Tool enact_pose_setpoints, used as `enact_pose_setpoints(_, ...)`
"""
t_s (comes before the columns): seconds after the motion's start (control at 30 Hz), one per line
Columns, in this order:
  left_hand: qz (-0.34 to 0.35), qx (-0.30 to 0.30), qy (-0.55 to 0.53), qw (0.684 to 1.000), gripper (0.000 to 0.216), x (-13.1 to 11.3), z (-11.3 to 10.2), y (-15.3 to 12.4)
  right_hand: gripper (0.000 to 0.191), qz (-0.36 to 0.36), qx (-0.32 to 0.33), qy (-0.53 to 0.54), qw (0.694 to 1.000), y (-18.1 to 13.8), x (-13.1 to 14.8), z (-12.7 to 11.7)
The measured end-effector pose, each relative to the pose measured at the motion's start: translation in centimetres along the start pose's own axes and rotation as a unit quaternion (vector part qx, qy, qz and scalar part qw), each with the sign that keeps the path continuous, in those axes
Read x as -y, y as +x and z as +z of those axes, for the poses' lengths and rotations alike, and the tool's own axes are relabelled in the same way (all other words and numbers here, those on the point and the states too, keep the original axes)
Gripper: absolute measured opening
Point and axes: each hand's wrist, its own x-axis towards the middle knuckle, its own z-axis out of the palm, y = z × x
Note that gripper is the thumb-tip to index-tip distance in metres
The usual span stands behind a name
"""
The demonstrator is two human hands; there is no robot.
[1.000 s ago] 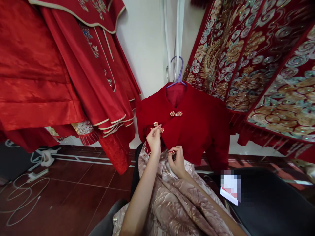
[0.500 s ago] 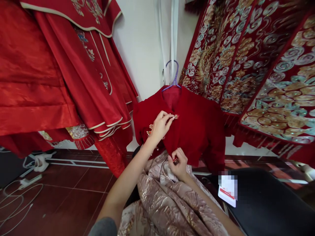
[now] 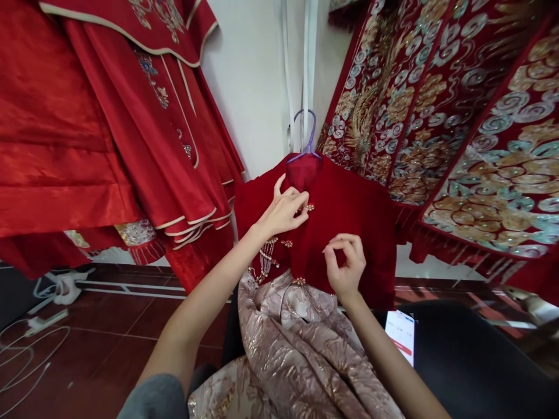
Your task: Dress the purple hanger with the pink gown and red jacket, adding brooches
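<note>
A short red velvet jacket (image 3: 345,209) hangs on a purple hanger (image 3: 305,137) in front of me. My left hand (image 3: 283,209) is up at its collar, fingers closed on the top pearl clasp (image 3: 308,208). My right hand (image 3: 347,265) hovers in front of the jacket's lower front, thumb and fingers pinched together, and nothing shows in them. Two more pearl clasps (image 3: 287,243) (image 3: 299,281) sit lower on the jacket's front edge. A beaded tassel (image 3: 265,261) hangs at the left. Under my arms lies a pale pink brocade skirt (image 3: 301,349).
Red satin robes (image 3: 109,134) hang at the left. Embroidered red and gold panels (image 3: 458,116) hang at the right. A phone (image 3: 402,337) lies on a black chair seat (image 3: 480,361). White cables (image 3: 30,349) trail over the dark red tiled floor.
My left hand climbed from the middle clasp to the top clasp at the collar. My right hand let go of the bottom clasp and rose to the right.
</note>
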Motion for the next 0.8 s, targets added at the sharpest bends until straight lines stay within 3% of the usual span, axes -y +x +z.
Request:
enact_pose_setpoints(0.17, -0.012, -0.024, 0.077, 0.997, 0.025, -0.3, 0.1, -0.5, 0.011, 0.046, -0.01, -0.084, 0.995, 4.2, -0.3, 2.7)
enact_pose_setpoints(0.3, -0.101, -0.035, 0.131, 0.986, 0.032, -0.6, 0.5, -0.9, 0.063, 0.044, -0.023, -0.169, 0.984, 7.7, -1.3, 6.1)
enact_pose_setpoints(0.4, -0.191, -0.047, 0.156, 0.968, 0.048, -0.7, 0.4, -1.3, 0.08, 0.042, 0.024, -0.226, 0.973, 8.8, -2.0, 7.2)
enact_pose_setpoints(0.5, -0.268, -0.073, 0.155, 0.948, 0.058, 0.3, -0.5, -2.2, 0.081, 0.048, 0.054, -0.267, 0.961, 8.9, -2.7, 5.4)
enact_pose_setpoints(0.63, -0.359, -0.143, 0.142, 0.911, 0.058, 4.2, -2.9, -4.6, 0.066, 0.037, 0.052, -0.293, 0.954, 9.8, -5.0, -0.7)
enact_pose_setpoints(0.73, -0.413, -0.129, 0.06, 0.9, 0.04, 7.8, -4.1, -5.8, 0.05, 0.032, 0.089, -0.273, 0.957, 12.0, -7.7, -4.5)
enact_pose_setpoints(0.8, -0.46, -0.121, 0.008, 0.879, 0.029, 9.8, -4.3, -5.9, 0.038, 0.05, 0.094, -0.298, 0.949, 14.0, -9.3, -5.8)
